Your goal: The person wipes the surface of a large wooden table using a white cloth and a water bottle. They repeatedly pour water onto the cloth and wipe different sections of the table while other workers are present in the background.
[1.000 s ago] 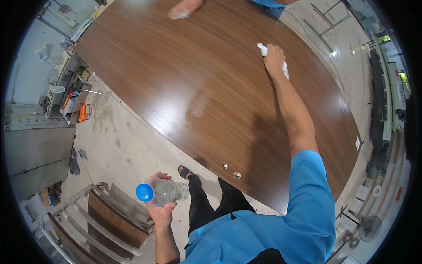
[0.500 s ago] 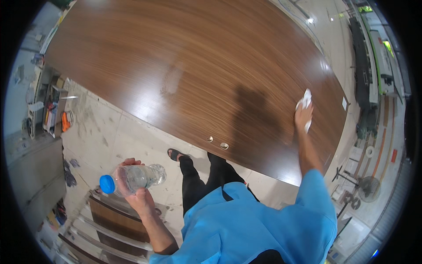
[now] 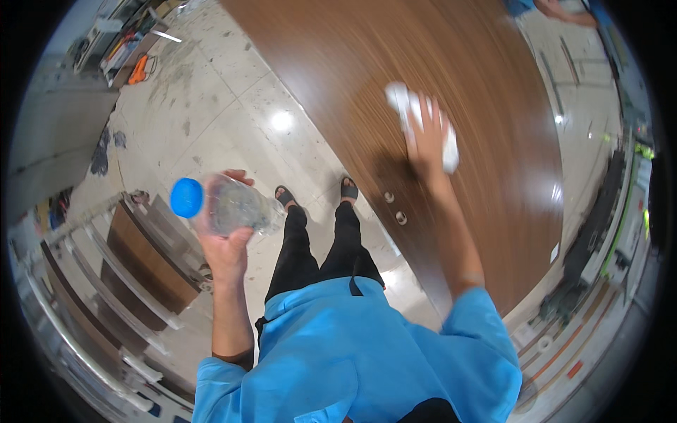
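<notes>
My left hand (image 3: 224, 247) is wrapped round a clear plastic bottle (image 3: 243, 204) with a blue cap, held in the air left of my legs. The bottle lies tilted, its cap pointing to the left. On the large brown wood-grain panel (image 3: 493, 176), my right hand (image 3: 427, 141) presses a white cloth (image 3: 449, 151) flat against the surface. Its fingers are stretched over the cloth, which shows on both sides of them and is slightly blurred. Two small round holes (image 3: 401, 218) with pale rims sit near the panel's close edge.
Panels on a metal rack (image 3: 144, 271) stand at the lower left. An orange object (image 3: 139, 70) hangs by a shelf at the far left. Another person's arm (image 3: 564, 13) shows at the top right. Long strips (image 3: 592, 331) lie along the right.
My view and body have turned, so the panel now runs steeply up the right. The right hand and cloth have slid across the panel. The bottle stays in my left hand.
</notes>
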{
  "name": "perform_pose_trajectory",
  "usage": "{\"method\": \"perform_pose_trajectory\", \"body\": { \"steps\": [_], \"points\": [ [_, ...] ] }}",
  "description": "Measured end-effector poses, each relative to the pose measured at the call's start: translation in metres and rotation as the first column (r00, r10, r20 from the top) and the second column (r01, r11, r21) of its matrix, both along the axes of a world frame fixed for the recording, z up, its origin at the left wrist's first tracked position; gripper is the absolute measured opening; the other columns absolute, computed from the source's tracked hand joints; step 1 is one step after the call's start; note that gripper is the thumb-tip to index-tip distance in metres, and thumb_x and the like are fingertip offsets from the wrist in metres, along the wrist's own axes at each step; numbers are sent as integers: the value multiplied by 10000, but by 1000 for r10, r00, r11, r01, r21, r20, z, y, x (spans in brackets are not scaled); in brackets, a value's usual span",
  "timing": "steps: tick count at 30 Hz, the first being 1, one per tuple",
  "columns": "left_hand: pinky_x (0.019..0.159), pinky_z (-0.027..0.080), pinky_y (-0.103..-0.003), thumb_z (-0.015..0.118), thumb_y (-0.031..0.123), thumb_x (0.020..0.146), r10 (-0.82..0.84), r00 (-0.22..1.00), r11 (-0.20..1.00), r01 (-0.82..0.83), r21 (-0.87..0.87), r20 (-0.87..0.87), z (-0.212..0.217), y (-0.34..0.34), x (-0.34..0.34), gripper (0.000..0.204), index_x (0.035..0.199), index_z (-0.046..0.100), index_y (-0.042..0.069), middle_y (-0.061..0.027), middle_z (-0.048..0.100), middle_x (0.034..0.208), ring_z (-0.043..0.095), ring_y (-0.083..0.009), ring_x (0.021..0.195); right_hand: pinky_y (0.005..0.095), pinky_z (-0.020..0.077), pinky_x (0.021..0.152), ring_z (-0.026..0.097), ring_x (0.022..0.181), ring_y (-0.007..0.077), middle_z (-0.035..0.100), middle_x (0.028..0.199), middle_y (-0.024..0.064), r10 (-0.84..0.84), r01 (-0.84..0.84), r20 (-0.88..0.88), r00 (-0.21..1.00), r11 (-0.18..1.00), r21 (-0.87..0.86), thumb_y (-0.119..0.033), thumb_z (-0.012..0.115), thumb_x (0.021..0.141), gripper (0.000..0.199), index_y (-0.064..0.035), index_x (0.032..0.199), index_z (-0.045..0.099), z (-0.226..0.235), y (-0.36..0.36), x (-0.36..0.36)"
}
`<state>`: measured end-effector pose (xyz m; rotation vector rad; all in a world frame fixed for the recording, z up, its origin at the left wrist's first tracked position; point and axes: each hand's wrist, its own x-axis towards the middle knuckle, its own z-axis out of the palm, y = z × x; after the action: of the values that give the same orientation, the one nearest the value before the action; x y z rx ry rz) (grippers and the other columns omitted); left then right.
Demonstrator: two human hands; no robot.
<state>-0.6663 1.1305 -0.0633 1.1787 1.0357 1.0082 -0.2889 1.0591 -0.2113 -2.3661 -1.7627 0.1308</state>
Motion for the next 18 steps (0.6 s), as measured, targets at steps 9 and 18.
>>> {"method": "perform_pose_trajectory", "body": {
  "steps": [9, 18],
  "points": [
    [964, 526, -423, 898, 644, 674, 135, 991, 980, -132, -152, 9, -13, -2, -47, 1025, 1393, 509, 26, -155, 570, 1306, 608, -283, 1175, 698, 168, 1194, 253, 1525, 455, 369, 1636, 151, 415, -418, 45, 909, 906, 72, 26, 671, 793, 669, -193, 1423, 621, -12, 122, -146],
    [1045, 506, -401, 1004, 406, 622, 210, 941, 945, -127, -300, 264, -33, 11, -87, 965, 1369, 543, 4, -115, 623, 1334, 617, -232, 1227, 706, 63, 1205, 139, 1558, 511, 271, 1691, 193, 254, -254, -114, 961, 967, 11, 107, 513, 714, 711, -231, 1305, 718, 0, -30, -154]
  ]
}}
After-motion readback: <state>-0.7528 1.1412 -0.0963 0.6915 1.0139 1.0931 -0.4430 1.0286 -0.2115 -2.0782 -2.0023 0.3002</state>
